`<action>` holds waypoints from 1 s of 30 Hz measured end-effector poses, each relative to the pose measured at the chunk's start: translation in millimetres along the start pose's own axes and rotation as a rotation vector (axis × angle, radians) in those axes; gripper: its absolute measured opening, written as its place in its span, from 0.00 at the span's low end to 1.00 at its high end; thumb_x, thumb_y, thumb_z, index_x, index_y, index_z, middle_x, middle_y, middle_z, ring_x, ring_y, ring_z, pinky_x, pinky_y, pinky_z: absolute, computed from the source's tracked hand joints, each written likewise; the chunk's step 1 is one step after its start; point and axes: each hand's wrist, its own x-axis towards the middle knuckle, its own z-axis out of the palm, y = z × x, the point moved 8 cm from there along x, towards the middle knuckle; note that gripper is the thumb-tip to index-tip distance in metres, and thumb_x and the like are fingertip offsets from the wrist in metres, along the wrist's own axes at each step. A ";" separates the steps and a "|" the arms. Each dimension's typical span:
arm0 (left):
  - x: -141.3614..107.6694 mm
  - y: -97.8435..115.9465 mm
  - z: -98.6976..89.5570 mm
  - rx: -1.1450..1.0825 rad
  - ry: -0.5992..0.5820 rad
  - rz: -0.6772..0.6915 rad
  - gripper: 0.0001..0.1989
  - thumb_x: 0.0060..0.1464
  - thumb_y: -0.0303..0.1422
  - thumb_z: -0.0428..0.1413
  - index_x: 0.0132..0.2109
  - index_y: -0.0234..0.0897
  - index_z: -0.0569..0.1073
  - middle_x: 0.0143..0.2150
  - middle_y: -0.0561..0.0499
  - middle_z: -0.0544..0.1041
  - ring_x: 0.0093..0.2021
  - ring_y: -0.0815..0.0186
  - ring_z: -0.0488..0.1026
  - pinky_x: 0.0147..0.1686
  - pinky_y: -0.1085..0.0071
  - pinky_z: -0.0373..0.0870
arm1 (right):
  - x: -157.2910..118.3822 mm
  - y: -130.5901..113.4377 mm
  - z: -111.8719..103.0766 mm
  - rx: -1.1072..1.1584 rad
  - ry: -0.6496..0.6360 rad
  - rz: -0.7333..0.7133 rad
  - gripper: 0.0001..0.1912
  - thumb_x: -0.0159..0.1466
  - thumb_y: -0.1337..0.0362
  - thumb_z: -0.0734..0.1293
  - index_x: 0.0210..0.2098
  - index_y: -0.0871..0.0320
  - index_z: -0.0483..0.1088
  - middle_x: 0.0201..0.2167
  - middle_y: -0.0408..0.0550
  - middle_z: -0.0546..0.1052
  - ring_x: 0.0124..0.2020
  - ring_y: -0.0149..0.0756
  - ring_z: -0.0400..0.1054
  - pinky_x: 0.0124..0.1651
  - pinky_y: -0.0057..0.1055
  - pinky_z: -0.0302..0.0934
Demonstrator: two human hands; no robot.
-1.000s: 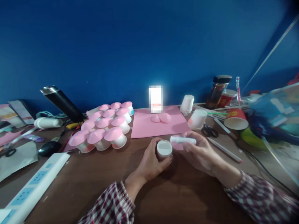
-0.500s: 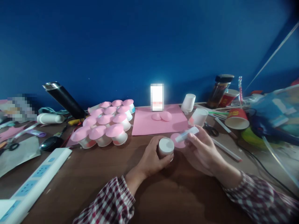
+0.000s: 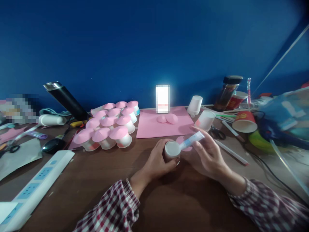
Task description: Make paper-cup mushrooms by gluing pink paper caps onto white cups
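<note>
A small white paper cup (image 3: pixel 172 149), bottom side up, is gripped by my left hand (image 3: pixel 158 159) near the middle of the table. My right hand (image 3: pixel 210 154) pinches a pale, bluish-white tube (image 3: pixel 193 139), its lower left end at the right rim of the cup's bottom. Partly behind the tube lies a round pink paper piece (image 3: pixel 183 143). Two pink paper cones (image 3: pixel 172 119) rest on a pink sheet (image 3: pixel 147 126). To the left, several upturned cups with pink cone tops (image 3: pixel 119 132) stand in rows.
White cups (image 3: pixel 206 120) stand at the back right, near black scissors (image 3: pixel 218 132), a red cup (image 3: pixel 244 121) and a dark jar (image 3: pixel 228 92). A power strip (image 3: pixel 36 187), mouse (image 3: pixel 53 145) and black flask (image 3: pixel 67 101) are on the left.
The tube in my right hand has moved slightly left and down, and its end now meets the cup's rim. My left hand still holds the cup in nearly the same place.
</note>
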 end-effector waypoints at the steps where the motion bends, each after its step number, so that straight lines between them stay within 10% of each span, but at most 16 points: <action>1: 0.0 0.0 0.0 -0.001 0.000 0.003 0.24 0.46 0.30 0.61 0.51 0.38 0.67 0.48 0.46 0.72 0.47 0.59 0.70 0.49 0.63 0.67 | -1.0 -1.3 0.4 -0.023 -0.006 -0.018 0.18 0.67 0.59 0.63 0.56 0.50 0.64 0.41 0.46 0.78 0.42 0.34 0.74 0.45 0.31 0.70; 30: -2.1 -1.1 0.6 -0.036 0.012 0.009 0.23 0.47 0.33 0.62 0.51 0.39 0.67 0.47 0.47 0.72 0.46 0.60 0.70 0.49 0.64 0.68 | -3.8 -10.2 5.3 -0.266 -0.092 -0.098 0.23 0.68 0.57 0.61 0.62 0.51 0.59 0.47 0.50 0.75 0.39 0.37 0.73 0.44 0.33 0.69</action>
